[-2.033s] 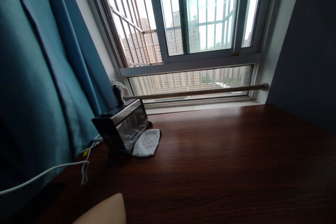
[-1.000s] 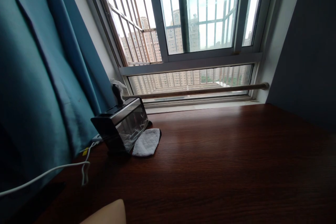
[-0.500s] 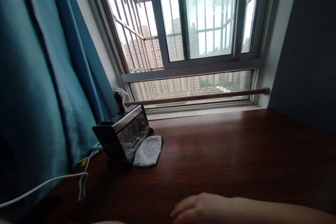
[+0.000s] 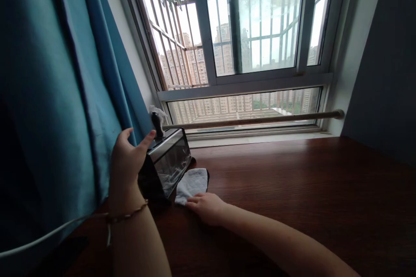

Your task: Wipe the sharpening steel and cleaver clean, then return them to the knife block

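Observation:
My left hand (image 4: 128, 156), with a bracelet (image 4: 130, 214) at its wrist, is raised at the left end of a black box (image 4: 172, 166) with a clear front. Its thumb and fingers are apart, holding nothing. The thumb tip is near a dark, upright handle-like thing (image 4: 157, 123) on the box top; contact cannot be made out. My right hand (image 4: 208, 208) is low over the table, its fingers stretched onto the near edge of a pale grey cloth (image 4: 193, 181) with a dark border. The cloth lies flat beside the box front.
The brown wooden table (image 4: 292, 181) runs back to a barred window (image 4: 266, 30). A horizontal pipe (image 4: 260, 120) crosses low before the glass. A blue curtain (image 4: 87, 73) hangs at left, with a white cable (image 4: 48, 236) below it. A dark wall (image 4: 383, 95) bounds the right.
My left hand has come up from the bottom edge to the box. My right hand has moved forward and left onto the cloth. The view has shifted slightly.

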Motion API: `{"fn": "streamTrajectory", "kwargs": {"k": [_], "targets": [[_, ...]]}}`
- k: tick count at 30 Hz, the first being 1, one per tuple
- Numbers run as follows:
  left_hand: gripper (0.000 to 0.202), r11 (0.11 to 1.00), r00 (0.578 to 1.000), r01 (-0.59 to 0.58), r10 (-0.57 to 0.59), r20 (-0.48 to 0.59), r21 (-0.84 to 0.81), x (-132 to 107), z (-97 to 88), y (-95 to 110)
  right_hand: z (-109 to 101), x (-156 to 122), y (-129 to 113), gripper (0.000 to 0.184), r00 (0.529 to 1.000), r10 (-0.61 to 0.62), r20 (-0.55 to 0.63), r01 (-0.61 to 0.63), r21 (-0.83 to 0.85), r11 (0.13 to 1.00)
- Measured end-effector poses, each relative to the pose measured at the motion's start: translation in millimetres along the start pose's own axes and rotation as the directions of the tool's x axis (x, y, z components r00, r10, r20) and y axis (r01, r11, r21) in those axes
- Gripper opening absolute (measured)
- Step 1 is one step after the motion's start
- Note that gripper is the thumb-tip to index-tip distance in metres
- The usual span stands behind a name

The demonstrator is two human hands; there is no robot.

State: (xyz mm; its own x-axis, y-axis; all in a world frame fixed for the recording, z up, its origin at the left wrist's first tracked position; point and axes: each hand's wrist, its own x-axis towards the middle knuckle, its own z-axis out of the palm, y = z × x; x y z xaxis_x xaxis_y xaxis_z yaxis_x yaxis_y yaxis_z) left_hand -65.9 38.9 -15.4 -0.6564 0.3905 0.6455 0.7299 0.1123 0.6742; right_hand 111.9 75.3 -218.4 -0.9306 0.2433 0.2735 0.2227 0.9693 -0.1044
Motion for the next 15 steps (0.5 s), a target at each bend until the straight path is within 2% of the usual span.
{"fn": "streamTrajectory", "kwargs": {"k": [3,7,9,10,12,13,15], "targets": [[0.076,0.969,0.977,0.214,-0.213,-0.023,0.120,19.1,9.7,-30.8,-13.9,-39.9,-11.2,0.040,1.000,0.018,0.018,-0.018,0.008,1.000],[0.079,0.914,0.929,0.360,-0.370,0.024,0.186,23.0,12.9,-45.8,-54.0,-107.5,-45.6,0.030,0.985,0.129,0.117,-0.130,0.008,0.991],[0.081,0.893,0.907,0.397,-0.417,0.059,0.213,22.1,14.0,-47.1,-83.1,-134.1,-63.6,0.024,0.937,0.235,0.258,-0.235,-0.031,0.971],[0.080,0.887,0.901,0.403,-0.428,0.074,0.224,21.6,14.6,-47.2,-98.8,-143.5,-70.8,0.026,0.886,0.309,0.345,-0.310,-0.054,0.949],[0.079,0.882,0.895,0.404,-0.436,0.094,0.242,20.5,16.0,-47.2,-128.8,-152.6,-79.0,0.039,0.766,0.455,0.454,-0.465,-0.099,0.880],[0.078,0.880,0.894,0.405,-0.438,0.096,0.247,19.9,16.7,-47.2,-141.2,-152.0,-79.6,0.044,0.749,0.470,0.467,-0.484,-0.099,0.870],[0.077,0.874,0.890,0.417,-0.448,0.081,0.252,18.5,18.4,-47.4,-156.7,-139.6,-73.9,0.044,0.803,0.435,0.407,-0.462,-0.037,0.886]]}}
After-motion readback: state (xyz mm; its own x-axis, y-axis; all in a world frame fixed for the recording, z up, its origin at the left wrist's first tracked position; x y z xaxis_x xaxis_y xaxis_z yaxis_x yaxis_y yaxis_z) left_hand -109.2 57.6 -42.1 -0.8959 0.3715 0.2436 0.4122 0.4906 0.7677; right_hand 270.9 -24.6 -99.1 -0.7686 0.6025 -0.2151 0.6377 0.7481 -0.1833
